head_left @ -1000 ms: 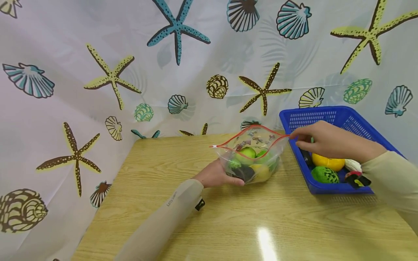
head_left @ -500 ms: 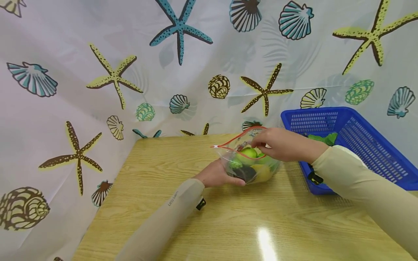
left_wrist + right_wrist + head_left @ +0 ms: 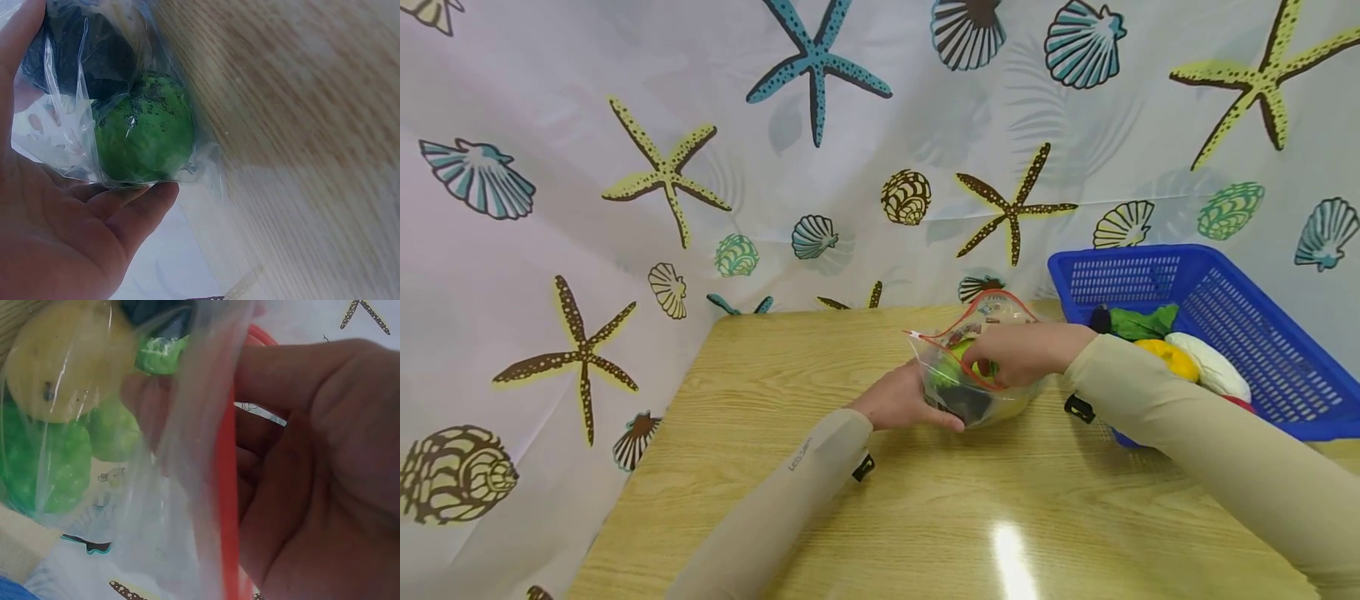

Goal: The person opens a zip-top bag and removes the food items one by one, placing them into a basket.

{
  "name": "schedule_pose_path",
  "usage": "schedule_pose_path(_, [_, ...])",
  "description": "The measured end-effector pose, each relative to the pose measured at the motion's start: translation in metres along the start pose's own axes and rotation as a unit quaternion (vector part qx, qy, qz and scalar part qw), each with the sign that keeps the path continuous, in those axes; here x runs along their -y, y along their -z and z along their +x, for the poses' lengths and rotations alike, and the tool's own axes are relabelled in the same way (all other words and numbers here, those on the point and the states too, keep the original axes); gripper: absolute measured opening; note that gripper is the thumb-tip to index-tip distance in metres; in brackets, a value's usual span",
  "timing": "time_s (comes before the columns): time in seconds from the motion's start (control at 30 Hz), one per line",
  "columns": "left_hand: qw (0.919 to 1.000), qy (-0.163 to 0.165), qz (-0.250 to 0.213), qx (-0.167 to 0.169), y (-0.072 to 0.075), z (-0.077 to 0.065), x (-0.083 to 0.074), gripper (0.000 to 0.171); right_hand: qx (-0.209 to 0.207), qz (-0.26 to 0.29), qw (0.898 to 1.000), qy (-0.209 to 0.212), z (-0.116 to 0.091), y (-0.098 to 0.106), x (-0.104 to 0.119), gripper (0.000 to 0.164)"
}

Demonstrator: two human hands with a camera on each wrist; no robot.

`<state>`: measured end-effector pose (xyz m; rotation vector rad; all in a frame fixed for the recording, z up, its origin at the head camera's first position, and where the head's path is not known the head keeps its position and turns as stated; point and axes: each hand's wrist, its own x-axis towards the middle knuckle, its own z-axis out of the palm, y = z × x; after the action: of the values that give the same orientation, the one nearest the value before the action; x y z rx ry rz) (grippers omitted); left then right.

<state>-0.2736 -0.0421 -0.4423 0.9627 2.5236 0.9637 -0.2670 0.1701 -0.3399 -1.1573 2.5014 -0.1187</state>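
A clear zip bag (image 3: 1022, 315) with a red-edged mouth stands on the table, several toy-like fruits and vegetables inside. My left hand (image 3: 898, 400) grips its left side, thumb in front, other fingers behind. Near that hand, in the left wrist view, a dark piece (image 3: 90, 56) and a green round fruit (image 3: 147, 134) show through the plastic. My right hand (image 3: 1026, 354) reaches into the mouth with bent fingers, close to a light-green fruit (image 3: 960, 348). In the right wrist view, plastic blurs its fingertips; whether they pinch anything is unclear. A yellow round fruit (image 3: 69, 359) lies beyond them.
A blue plastic basket (image 3: 1285, 308) stands at the right, partly behind my right forearm. It holds a leafy green piece (image 3: 1146, 321), a yellow piece (image 3: 1176, 360) and a white one (image 3: 1213, 367). A shell-patterned curtain (image 3: 850, 183) hangs behind the wooden table (image 3: 775, 358).
My right hand has let go of the bag's right corner and moved left and down into the mouth. The rim has bent under it. My left hand keeps its grip in place.
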Motion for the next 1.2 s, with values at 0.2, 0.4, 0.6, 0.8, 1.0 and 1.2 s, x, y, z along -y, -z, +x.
schedule_pose_path(0.2, [0.9999, 0.015, 0.003, 0.007, 0.001, -0.001, 0.002, 0.09, 0.029, 0.007, 1.0, 0.003, 0.005, 0.001, 0.001, 0.038])
schedule_pose_path(0.4, [0.9997, 0.025, 0.006, 0.005, 0.001, 0.001, 0.001, 0.088, 0.038, 0.017, 0.999, 0.023, 0.006, 0.0, -0.001, 0.035])
schedule_pose_path(0.6, [0.9996, 0.024, 0.017, 0.0, 0.0, 0.002, 0.003, 0.095, 0.037, 0.034, 0.999, 0.016, 0.011, -0.007, -0.003, 0.036])
schedule_pose_path(0.8, [0.9996, 0.01, 0.026, -0.001, 0.0, 0.002, 0.003, 0.089, 0.051, 0.047, 0.997, 0.033, 0.012, -0.012, -0.003, 0.032])
schedule_pose_path(1.0, [0.9997, 0.006, 0.025, -0.004, 0.001, 0.001, 0.002, 0.095, 0.046, 0.051, 0.997, 0.03, 0.013, -0.013, -0.001, 0.03])
schedule_pose_path(1.2, [0.9997, 0.012, 0.023, 0.003, 0.002, 0.0, 0.001, 0.1, 0.049, 0.048, 0.997, 0.03, 0.015, -0.015, 0.001, 0.028])
